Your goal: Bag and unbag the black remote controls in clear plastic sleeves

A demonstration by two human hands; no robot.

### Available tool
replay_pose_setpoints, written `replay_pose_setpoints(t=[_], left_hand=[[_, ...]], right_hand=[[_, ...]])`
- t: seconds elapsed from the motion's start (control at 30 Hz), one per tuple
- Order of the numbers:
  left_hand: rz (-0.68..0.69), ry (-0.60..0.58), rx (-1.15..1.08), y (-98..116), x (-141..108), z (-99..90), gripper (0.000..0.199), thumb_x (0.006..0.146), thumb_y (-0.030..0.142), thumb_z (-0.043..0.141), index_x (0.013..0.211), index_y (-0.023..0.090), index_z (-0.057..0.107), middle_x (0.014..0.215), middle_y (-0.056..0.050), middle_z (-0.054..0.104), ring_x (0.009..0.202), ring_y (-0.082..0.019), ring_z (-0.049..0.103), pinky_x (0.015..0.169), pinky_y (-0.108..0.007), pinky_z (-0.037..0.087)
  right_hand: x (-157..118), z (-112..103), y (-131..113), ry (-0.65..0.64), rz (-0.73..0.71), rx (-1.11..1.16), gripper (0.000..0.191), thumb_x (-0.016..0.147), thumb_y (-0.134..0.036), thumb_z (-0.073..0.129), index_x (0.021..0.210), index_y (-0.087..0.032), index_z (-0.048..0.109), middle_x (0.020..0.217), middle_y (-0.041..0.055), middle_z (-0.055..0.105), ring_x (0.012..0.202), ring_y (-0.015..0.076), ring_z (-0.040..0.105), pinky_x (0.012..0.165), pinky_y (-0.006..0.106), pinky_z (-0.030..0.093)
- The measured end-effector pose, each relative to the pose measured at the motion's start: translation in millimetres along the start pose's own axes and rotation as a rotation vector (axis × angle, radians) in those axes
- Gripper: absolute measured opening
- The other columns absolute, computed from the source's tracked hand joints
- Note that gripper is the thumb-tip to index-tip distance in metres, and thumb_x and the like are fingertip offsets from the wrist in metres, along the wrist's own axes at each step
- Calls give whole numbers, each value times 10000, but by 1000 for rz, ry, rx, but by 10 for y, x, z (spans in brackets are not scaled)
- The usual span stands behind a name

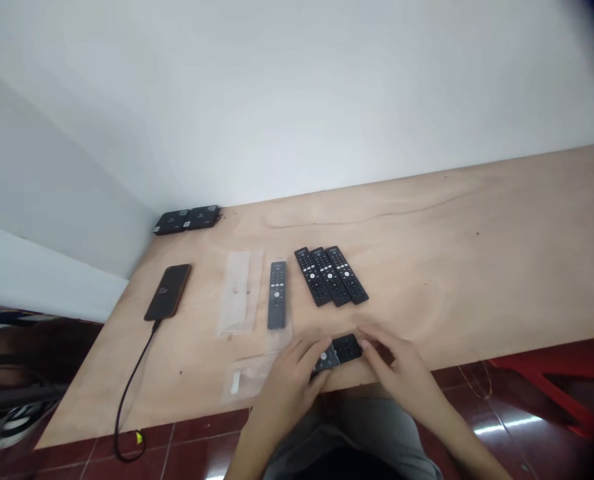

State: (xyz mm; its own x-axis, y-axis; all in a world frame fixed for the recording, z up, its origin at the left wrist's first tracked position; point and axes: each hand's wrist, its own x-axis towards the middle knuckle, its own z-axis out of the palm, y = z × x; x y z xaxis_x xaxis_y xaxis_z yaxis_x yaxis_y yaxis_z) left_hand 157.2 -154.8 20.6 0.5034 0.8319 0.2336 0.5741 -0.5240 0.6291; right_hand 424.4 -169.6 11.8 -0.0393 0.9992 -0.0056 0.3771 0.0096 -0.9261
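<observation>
Near the front edge of the table, a black remote control (347,347) lies sideways between my hands, its left part inside a clear plastic sleeve (333,359). My left hand (293,375) is closed around the sleeved part, covering that end. At the bare right end, my right hand (394,362) grips the remote with thumb and fingertips. Just beyond are three black remotes (329,275) lying side by side without sleeves. To their left, another remote (277,295) rests in a clear sleeve.
Flat clear sleeves (241,292) lie left of centre, and another (247,380) is partly behind my left hand. A phone (168,292) with a black cable (133,387) is on the left. Two black boxes (187,219) sit by the wall on the wooden table (477,280).
</observation>
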Motion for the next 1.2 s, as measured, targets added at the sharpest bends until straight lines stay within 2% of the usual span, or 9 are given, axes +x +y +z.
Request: replay_pose_setpoints(t=[0.2,0.4,0.53,0.7,0.8,0.87,1.0,1.13,1.2], left_hand=[[27,-47,11,102,145,56,617,976,71,747,1537,283,602,1414,-114,748,1305,-324,722,1107,-536,643],[26,-35,-17,218,300,170,633,918,1,722,1487,248,597,1377,-129,750,1283,-338,727,1078,-545,650],[39,-53,-35,231,325,163,663,933,23,732,1529,261,564,1390,-127,737,1291,-331,719,1084,-531,644],[3,-52,20,195,285,87,621,951,121,807,1513,294,606,1387,-111,738,1284,-352,724,1067,-537,643],[-10,-88,22,188,259,74,656,954,133,823,1540,311,588,1412,-100,732,1294,-342,715,1074,-523,637],[11,-108,31,198,246,74,661,964,126,814,1556,293,571,1443,-107,723,1324,-339,701,1106,-527,621],[91,-130,110,247,227,21,568,1015,107,729,1544,249,583,1378,-117,757,1280,-333,715,1074,-518,629],[182,-202,172,326,248,-113,576,1002,24,676,1531,240,600,1367,-103,765,1243,-316,711,1074,-503,625],[231,-260,154,364,289,-159,577,1000,18,681,1523,249,605,1393,-90,753,1321,-309,677,1134,-493,602]], right_hand=[[23,205,-22,-11,50,124,392,1080,-451,671,1387,-232,777,1273,138,849,1124,334,825,1029,534,689],[20,396,-60,-21,10,219,450,1018,-318,697,1461,-233,690,1118,93,817,1053,282,794,1045,492,666],[60,364,-60,7,10,288,442,1012,-366,704,1432,-228,693,946,44,743,925,249,773,958,432,687],[113,274,50,63,95,328,418,963,-435,764,1316,-210,755,953,54,752,888,253,785,858,401,696],[118,232,135,74,98,243,364,936,-384,760,1250,-203,793,891,48,745,818,248,761,792,399,689],[119,180,145,57,31,131,303,947,-322,727,1214,-216,819,876,50,726,809,250,729,783,410,678],[119,-19,42,-99,-128,5,318,1031,-271,656,1311,-270,807,1124,103,750,994,284,725,922,468,669],[52,-254,-59,-257,-126,5,447,1059,-319,698,1506,-323,709,1497,130,661,1366,342,653,1147,524,606],[-11,-314,-53,-367,-64,40,589,1031,-291,737,1602,-370,620,1576,108,620,1405,336,636,1152,506,610]])
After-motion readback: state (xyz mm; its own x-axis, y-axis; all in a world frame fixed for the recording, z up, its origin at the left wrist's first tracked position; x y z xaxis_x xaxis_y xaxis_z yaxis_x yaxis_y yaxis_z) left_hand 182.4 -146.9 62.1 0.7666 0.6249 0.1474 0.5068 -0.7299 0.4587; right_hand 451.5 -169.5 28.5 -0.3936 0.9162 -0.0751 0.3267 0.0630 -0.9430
